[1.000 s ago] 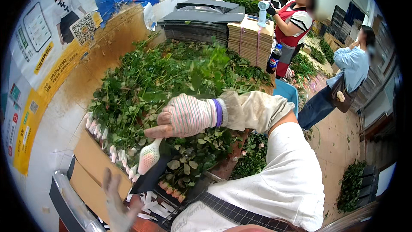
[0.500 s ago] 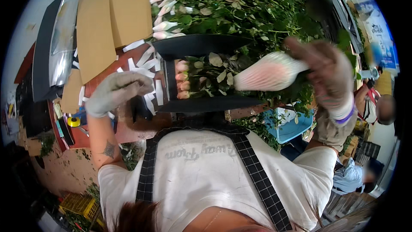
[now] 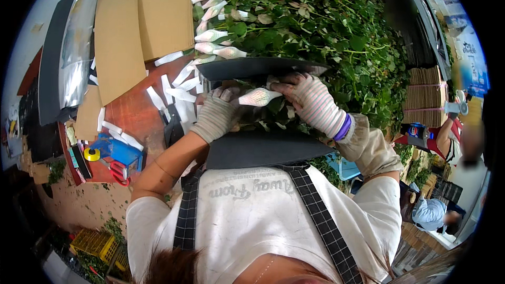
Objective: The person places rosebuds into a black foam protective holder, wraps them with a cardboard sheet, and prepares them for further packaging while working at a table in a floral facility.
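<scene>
My right hand [image 3: 315, 102], in a striped fingerless-style glove with a purple band, pinches a rose by its leafy stem, just behind the bud. A white foam net sleeve [image 3: 258, 97] covers that bud, which points left toward my other hand. My left hand [image 3: 216, 115], gloved too, reaches in at the left end of a black wrap sheet, its fingers spread and slightly bent beside the netted bud. Both upright flaps of the black wrap [image 3: 268, 150] flank the hands. The roses inside are mostly hidden under my hands.
Beyond the wrap lies a thick heap of green rose stems [image 3: 315, 21], with netted buds [image 3: 213, 36] along its left side. White foam sleeves [image 3: 179, 94] scatter over the red table [image 3: 126, 106]. Cardboard sheets [image 3: 118, 37], a blue box [image 3: 118, 150] and red scissors [image 3: 120, 172] are at left.
My right hand has brought the netted rose left and down between the black flaps. My left hand has moved right, from above the table into the wrap's left end.
</scene>
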A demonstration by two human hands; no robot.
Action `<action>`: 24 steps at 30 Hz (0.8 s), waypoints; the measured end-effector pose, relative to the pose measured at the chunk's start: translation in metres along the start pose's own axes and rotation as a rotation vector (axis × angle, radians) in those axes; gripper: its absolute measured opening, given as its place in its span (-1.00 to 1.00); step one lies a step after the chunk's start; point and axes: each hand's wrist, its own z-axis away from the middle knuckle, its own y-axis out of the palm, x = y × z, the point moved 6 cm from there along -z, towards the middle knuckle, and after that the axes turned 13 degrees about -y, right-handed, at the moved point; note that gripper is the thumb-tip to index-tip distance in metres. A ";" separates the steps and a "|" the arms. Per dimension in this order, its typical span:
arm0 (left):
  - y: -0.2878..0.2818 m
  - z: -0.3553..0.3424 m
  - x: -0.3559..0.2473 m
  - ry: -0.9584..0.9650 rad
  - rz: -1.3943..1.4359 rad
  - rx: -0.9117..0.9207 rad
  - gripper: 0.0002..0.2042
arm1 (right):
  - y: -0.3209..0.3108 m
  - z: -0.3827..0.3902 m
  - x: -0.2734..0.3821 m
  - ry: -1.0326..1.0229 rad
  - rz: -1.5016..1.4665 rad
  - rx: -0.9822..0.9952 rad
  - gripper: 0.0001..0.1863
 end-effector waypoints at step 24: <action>-0.022 0.027 0.001 0.036 0.338 -0.205 -0.75 | 0.132 -0.042 -0.022 -0.160 0.198 -0.240 -0.45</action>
